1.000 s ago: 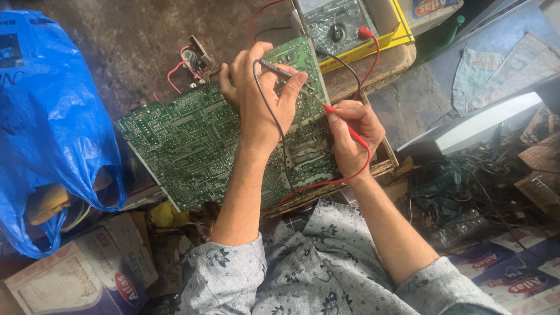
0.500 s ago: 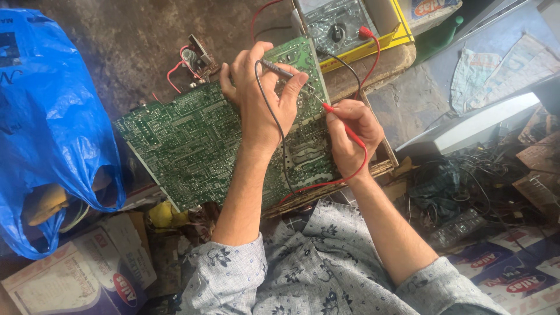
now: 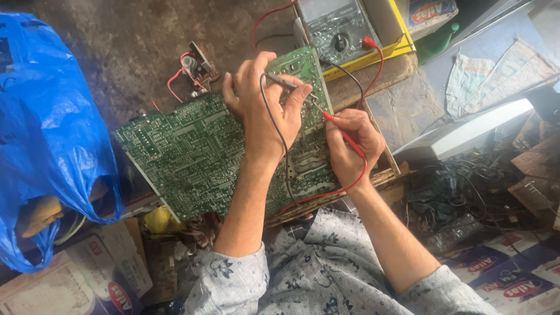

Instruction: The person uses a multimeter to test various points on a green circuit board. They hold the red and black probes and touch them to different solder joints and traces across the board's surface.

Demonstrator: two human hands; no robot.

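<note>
— Head view, what's the left hand (image 3: 265,114) doing?
— Lying on the green circuit board (image 3: 192,154), fingers curled; thumb & forefinger pinch the black probe (image 3: 286,81), tip down on the board's far right corner; black lead (image 3: 271,125) runs back over the wrist.
— Right hand (image 3: 350,143)?
— Closed round the red probe (image 3: 344,131), held like a pen; tip touches the board just beside the black one; red lead (image 3: 326,192) loops under the wrist & along the board's near edge.
— Where's the board itself?
— Flat, solder side up, tilted diagonally across a wooden tray (image 3: 382,172) on the counter (image 3: 116,52), right in front of the person.
— And beyond the hands?
— Grey multimeter (image 3: 338,29) w/ a dial, in a yellow box (image 3: 402,41), just past the board's far corner; both leads plug into it; small part w/ red wires (image 3: 195,70) lies near the board's far edge.
— Farther out?
— Blue plastic bag (image 3: 49,134) at left; tangle of dark cables (image 3: 461,186) at right; printed cartons (image 3: 70,280) at lower left.
</note>
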